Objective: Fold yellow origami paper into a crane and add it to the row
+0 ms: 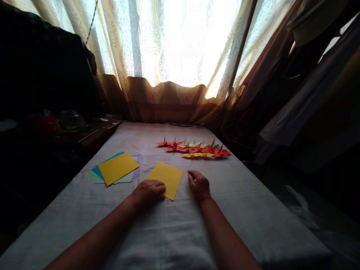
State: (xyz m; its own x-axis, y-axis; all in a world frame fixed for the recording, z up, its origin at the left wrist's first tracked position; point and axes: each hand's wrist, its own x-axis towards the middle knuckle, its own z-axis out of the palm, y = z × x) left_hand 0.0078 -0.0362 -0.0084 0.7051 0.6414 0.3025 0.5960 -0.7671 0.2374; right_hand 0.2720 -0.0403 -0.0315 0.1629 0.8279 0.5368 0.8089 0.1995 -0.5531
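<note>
A square sheet of yellow paper (168, 176) lies flat on the cloth in front of me. My left hand (150, 190) is on its near left edge, fingers together and curled over the paper; the thumb is hidden. Just off the sheet's right side rests my right hand (199, 184), fingers curled in, with nothing visible in it. To the left is a fanned pile of coloured paper, with a yellow sheet (119, 168) on top and a blue sheet (98, 172), pale green and purple ones partly showing beneath.
Folded paper cranes, several red (199, 149), some yellow (198, 155), pale and green, stand in rows beyond my right hand. A white cloth (239, 210) covers the surface. A dark side table (92, 131) with a glass jar (72, 119) is at left; curtains (168, 93) hang behind.
</note>
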